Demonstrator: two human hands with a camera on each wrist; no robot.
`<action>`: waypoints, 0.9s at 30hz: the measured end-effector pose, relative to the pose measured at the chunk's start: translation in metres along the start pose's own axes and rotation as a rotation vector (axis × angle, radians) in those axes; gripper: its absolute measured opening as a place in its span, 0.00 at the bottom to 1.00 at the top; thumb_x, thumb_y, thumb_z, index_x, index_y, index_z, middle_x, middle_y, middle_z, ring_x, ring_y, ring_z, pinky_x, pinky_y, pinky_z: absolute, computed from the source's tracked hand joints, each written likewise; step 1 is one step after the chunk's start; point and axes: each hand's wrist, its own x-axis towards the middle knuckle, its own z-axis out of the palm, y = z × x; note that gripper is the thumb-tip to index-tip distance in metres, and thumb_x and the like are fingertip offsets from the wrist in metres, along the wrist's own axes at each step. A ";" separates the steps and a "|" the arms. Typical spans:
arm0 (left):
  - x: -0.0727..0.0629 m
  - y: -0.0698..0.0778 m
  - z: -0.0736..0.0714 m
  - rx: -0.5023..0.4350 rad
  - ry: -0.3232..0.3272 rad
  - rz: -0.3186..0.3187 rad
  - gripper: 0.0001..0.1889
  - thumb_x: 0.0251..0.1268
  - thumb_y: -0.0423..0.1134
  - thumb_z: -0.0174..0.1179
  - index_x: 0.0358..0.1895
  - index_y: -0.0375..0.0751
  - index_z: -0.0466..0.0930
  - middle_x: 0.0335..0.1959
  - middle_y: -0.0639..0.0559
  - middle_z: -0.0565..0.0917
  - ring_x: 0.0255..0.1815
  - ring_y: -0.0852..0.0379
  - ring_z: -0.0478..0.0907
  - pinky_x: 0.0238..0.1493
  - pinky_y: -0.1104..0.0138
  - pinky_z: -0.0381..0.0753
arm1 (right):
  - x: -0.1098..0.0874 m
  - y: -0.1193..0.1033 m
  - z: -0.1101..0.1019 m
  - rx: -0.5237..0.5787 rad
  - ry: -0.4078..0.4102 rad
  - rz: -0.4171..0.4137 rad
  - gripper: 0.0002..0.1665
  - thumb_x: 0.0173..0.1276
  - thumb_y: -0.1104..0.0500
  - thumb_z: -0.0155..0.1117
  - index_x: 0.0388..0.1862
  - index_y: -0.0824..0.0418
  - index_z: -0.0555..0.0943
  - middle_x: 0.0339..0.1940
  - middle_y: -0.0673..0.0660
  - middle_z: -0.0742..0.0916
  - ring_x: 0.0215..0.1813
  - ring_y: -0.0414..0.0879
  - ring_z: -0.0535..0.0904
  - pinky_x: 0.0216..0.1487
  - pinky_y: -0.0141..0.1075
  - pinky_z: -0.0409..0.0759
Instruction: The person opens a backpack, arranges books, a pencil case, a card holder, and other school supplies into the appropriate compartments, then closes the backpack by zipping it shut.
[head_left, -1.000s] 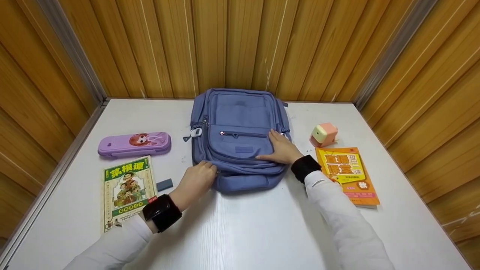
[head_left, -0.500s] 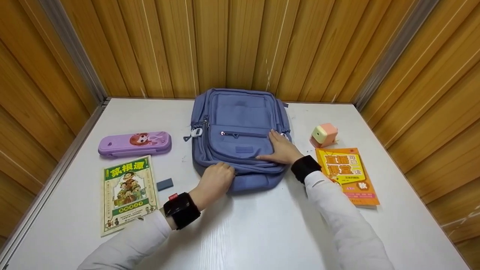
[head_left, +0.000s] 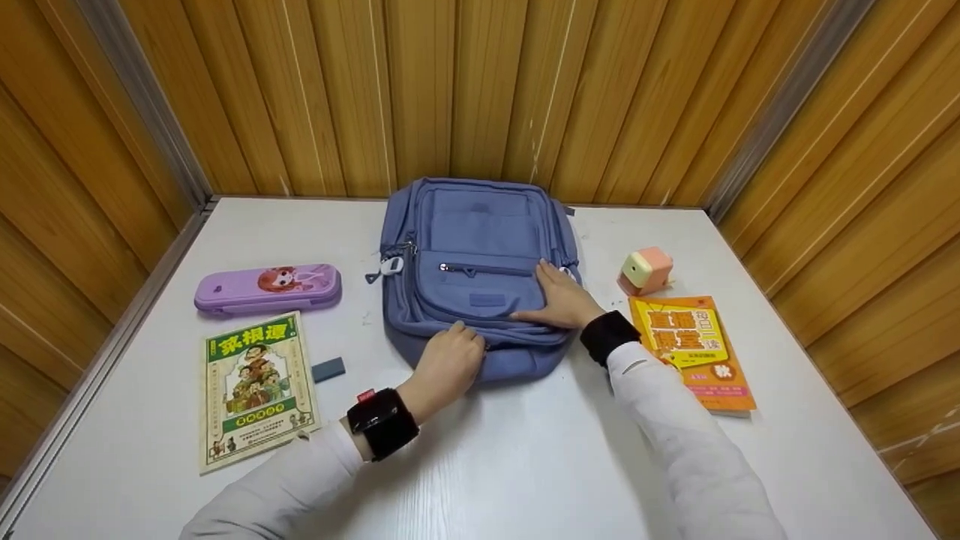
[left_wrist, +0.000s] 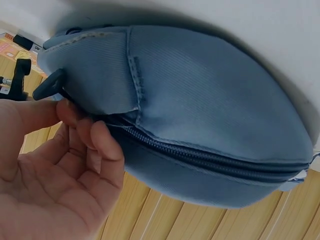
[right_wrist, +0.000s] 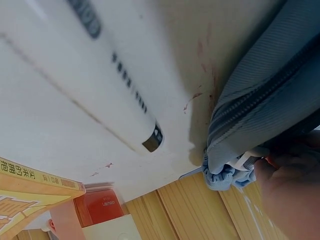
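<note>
A blue backpack [head_left: 484, 221] lies on its back on the white table. At its bottom edge my left hand [head_left: 448, 365] pinches the zipper slider with thumb and fingertips. In the left wrist view the dark zipper pull [left_wrist: 50, 85] sticks out past the thumb, and the zipper [left_wrist: 200, 154] runs off to the right of the fingers with its teeth meshed. The slider itself is hidden by the fingers. My right hand [head_left: 566, 300] rests spread on the front pocket at its lower right, thumb and fingers straight, holding nothing.
Left of the backpack are a purple pencil case [head_left: 266, 291], a green-and-cream book [head_left: 259, 390] and a small dark block [head_left: 328, 369]. On the right stand a pink pencil sharpener [head_left: 647, 270] and an orange book [head_left: 697, 352]. A white pen-like barrel [right_wrist: 115, 70] shows by the right wrist.
My left hand has slid to the right along the backpack's bottom edge, from its lower left corner toward the middle. The right hand and backpack have stayed put.
</note>
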 end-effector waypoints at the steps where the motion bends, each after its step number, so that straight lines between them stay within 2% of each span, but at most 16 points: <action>1: 0.001 0.000 0.000 0.001 -0.003 0.002 0.03 0.60 0.30 0.62 0.31 0.39 0.82 0.31 0.47 0.87 0.36 0.50 0.81 0.33 0.62 0.84 | 0.000 0.000 0.000 0.001 0.002 0.002 0.70 0.62 0.28 0.67 0.83 0.70 0.48 0.86 0.69 0.51 0.87 0.64 0.46 0.87 0.55 0.48; 4: 0.002 0.000 0.002 0.034 -0.010 0.009 0.02 0.60 0.30 0.61 0.31 0.40 0.82 0.32 0.48 0.87 0.36 0.51 0.80 0.32 0.63 0.83 | -0.001 0.000 -0.001 0.004 0.008 0.001 0.70 0.62 0.28 0.67 0.83 0.70 0.48 0.86 0.69 0.51 0.87 0.64 0.47 0.87 0.55 0.48; 8: 0.002 -0.002 0.001 0.088 -0.007 0.030 0.07 0.68 0.38 0.61 0.32 0.42 0.85 0.33 0.51 0.86 0.36 0.53 0.80 0.31 0.64 0.82 | 0.000 0.001 0.000 0.006 0.012 -0.006 0.70 0.62 0.28 0.67 0.83 0.70 0.48 0.86 0.69 0.51 0.87 0.64 0.47 0.87 0.55 0.48; 12: 0.001 -0.007 -0.001 0.094 0.015 0.070 0.11 0.69 0.46 0.64 0.31 0.45 0.88 0.32 0.52 0.85 0.35 0.53 0.79 0.31 0.64 0.80 | 0.000 0.003 0.001 0.006 0.011 -0.011 0.70 0.62 0.27 0.66 0.83 0.70 0.48 0.86 0.69 0.51 0.87 0.64 0.47 0.87 0.55 0.48; 15: 0.000 -0.012 -0.003 0.069 0.047 0.095 0.11 0.67 0.47 0.66 0.30 0.47 0.89 0.31 0.53 0.85 0.34 0.54 0.79 0.31 0.64 0.79 | -0.001 0.003 0.000 0.004 0.008 -0.007 0.70 0.62 0.27 0.66 0.83 0.70 0.47 0.86 0.69 0.51 0.87 0.64 0.47 0.87 0.56 0.47; 19: 0.001 -0.021 -0.004 -0.007 0.120 0.090 0.07 0.65 0.44 0.68 0.31 0.47 0.90 0.30 0.54 0.84 0.33 0.54 0.78 0.31 0.64 0.78 | -0.001 0.003 -0.001 0.003 0.002 0.005 0.70 0.62 0.26 0.65 0.83 0.69 0.47 0.86 0.68 0.50 0.87 0.64 0.46 0.87 0.56 0.47; 24: 0.002 -0.039 -0.003 -0.110 0.203 0.046 0.05 0.66 0.41 0.67 0.33 0.45 0.88 0.30 0.54 0.84 0.32 0.54 0.77 0.32 0.63 0.79 | 0.000 0.001 0.000 0.001 0.004 -0.006 0.70 0.62 0.28 0.66 0.83 0.70 0.47 0.86 0.69 0.51 0.87 0.65 0.47 0.87 0.56 0.47; 27: 0.005 -0.051 -0.002 -0.169 0.193 -0.008 0.06 0.68 0.41 0.66 0.36 0.43 0.86 0.33 0.52 0.84 0.34 0.53 0.77 0.34 0.62 0.82 | 0.000 0.001 -0.001 0.000 0.004 -0.010 0.70 0.62 0.28 0.66 0.83 0.70 0.47 0.86 0.69 0.51 0.87 0.65 0.46 0.87 0.55 0.47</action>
